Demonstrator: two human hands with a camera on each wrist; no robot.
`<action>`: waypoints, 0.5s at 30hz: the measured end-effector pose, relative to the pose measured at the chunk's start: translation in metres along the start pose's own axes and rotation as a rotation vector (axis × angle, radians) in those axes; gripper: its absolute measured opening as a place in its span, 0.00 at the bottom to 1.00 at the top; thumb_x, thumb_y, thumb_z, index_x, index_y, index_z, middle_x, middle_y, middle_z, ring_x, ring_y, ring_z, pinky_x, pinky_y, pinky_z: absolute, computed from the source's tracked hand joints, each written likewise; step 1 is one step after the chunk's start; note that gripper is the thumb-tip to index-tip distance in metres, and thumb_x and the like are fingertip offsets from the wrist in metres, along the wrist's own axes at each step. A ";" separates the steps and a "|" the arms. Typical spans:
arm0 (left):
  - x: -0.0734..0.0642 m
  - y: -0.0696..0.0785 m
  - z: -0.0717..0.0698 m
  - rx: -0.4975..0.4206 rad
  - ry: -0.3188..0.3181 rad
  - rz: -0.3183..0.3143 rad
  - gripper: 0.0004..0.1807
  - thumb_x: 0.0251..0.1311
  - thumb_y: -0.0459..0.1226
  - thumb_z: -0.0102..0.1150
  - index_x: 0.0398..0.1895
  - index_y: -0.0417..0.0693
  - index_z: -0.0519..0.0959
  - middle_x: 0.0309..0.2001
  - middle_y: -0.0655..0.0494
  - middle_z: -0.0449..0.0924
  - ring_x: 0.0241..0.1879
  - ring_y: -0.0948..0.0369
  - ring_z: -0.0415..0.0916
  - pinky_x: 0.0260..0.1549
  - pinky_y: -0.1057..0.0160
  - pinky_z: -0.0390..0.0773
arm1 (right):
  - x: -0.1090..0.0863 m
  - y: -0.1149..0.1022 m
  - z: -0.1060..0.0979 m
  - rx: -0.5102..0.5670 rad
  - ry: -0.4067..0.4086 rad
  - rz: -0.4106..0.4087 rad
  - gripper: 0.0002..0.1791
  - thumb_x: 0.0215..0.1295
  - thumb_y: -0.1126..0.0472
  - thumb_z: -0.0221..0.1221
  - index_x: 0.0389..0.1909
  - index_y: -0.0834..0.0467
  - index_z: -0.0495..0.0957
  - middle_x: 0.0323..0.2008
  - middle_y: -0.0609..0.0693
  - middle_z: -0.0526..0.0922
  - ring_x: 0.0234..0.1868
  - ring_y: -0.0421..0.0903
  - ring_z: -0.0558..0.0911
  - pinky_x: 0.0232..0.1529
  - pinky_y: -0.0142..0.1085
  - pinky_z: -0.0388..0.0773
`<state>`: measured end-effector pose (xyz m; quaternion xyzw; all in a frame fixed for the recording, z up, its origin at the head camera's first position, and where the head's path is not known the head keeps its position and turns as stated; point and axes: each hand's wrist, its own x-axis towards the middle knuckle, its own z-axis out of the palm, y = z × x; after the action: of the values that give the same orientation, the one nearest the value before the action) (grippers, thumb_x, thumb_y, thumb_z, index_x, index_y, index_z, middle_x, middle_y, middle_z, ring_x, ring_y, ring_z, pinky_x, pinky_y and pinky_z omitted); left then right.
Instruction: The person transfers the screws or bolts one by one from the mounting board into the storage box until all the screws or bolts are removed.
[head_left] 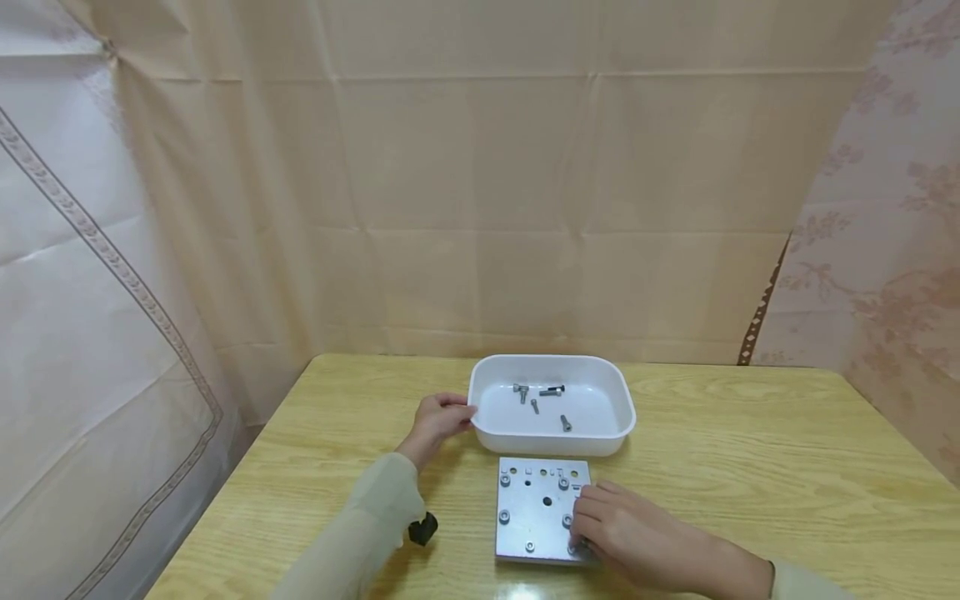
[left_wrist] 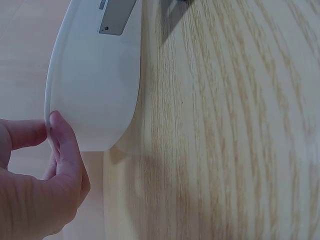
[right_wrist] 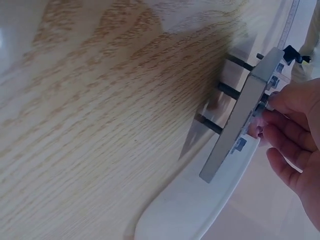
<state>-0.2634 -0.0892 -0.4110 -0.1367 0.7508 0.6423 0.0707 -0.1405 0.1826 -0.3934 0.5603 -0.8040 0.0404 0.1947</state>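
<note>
My left hand (head_left: 438,421) pinches the left rim of a white plastic tray (head_left: 551,444) between thumb and fingers; the left wrist view shows the thumb and fingers on either side of the rim. Several loose screws (head_left: 566,423) lie inside the tray. In front of it is a square metal plate (head_left: 528,525) with holes and socket-head screws (head_left: 504,517) set in it. At the plate's lower right corner my right hand (head_left: 618,529) pinches a screw (right_wrist: 261,106) by its head. Threaded shanks (right_wrist: 228,90) stick out below the plate, holding it above the table.
A wood-grain table (head_left: 720,458) carries everything. The black device (head_left: 423,528) at my left wrist hangs over the table, left of the plate. Beige cloth (head_left: 465,208) hangs behind the table's far edge, with patterned cloth (head_left: 885,250) on the right side.
</note>
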 end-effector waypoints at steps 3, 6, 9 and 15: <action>0.000 0.000 0.000 0.003 -0.001 -0.001 0.16 0.59 0.30 0.61 0.50 0.31 0.76 0.45 0.40 0.79 0.33 0.60 0.79 0.43 0.60 0.86 | 0.000 0.000 -0.001 0.020 -0.034 0.015 0.12 0.48 0.64 0.68 0.32 0.47 0.78 0.31 0.36 0.77 0.38 0.33 0.73 0.46 0.30 0.76; 0.000 0.000 0.000 0.004 -0.004 0.001 0.17 0.59 0.30 0.61 0.50 0.31 0.76 0.45 0.40 0.79 0.33 0.60 0.79 0.42 0.61 0.86 | 0.001 0.000 -0.004 0.054 -0.074 0.031 0.11 0.51 0.63 0.67 0.34 0.47 0.79 0.32 0.36 0.78 0.39 0.33 0.73 0.46 0.30 0.78; -0.001 0.000 0.000 0.002 -0.006 0.008 0.17 0.58 0.30 0.62 0.50 0.30 0.76 0.44 0.40 0.79 0.32 0.60 0.79 0.41 0.61 0.86 | 0.003 0.001 -0.008 0.083 -0.100 0.049 0.11 0.52 0.63 0.67 0.35 0.47 0.79 0.33 0.36 0.78 0.38 0.32 0.72 0.45 0.30 0.78; -0.001 0.001 0.001 0.000 -0.005 0.011 0.17 0.58 0.30 0.62 0.50 0.30 0.76 0.43 0.40 0.80 0.32 0.60 0.79 0.42 0.60 0.86 | 0.006 0.002 -0.013 0.086 -0.066 0.052 0.12 0.49 0.64 0.67 0.34 0.47 0.78 0.32 0.35 0.76 0.38 0.32 0.71 0.44 0.30 0.76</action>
<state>-0.2629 -0.0884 -0.4102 -0.1312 0.7515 0.6428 0.0690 -0.1407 0.1821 -0.3793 0.5480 -0.8219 0.0614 0.1429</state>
